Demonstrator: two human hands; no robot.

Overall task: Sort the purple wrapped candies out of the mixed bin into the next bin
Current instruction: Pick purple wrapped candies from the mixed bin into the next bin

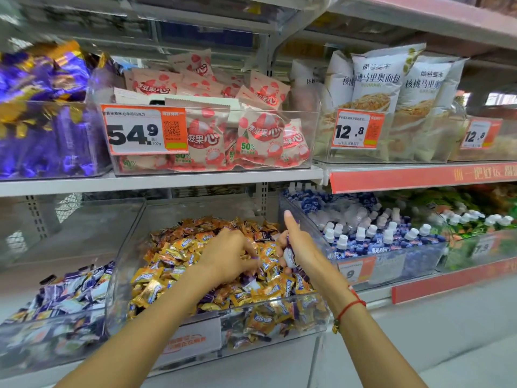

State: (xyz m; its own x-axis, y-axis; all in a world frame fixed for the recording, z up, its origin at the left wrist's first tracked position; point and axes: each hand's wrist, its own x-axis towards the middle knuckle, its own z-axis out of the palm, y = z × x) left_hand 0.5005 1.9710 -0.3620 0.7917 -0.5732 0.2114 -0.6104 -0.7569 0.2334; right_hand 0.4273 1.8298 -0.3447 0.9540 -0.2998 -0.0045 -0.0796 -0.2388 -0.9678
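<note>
A clear mixed bin [279, 329] on the lower shelf holds a heap of orange-gold wrapped candies [173, 259] with a few purple ones among them. My left hand [226, 256] is down in the heap, fingers curled into the candies near a purple wrapper [253, 259]; whether it holds one is hidden. My right hand [298, 245] hovers over the bin's right side, thumb up, and grips purple wrapped candies [289, 257] in its palm. The bin to the left [50, 331] holds purple and white wrapped candies [75, 292].
Right of the mixed bin stands a bin of blue bottles with white caps [375, 236]. The upper shelf carries purple-gold candy [42, 107], pink pouches behind a 54.9 price tag [144, 130] and bread bags [375, 88]. A shelf edge [167, 182] runs overhead.
</note>
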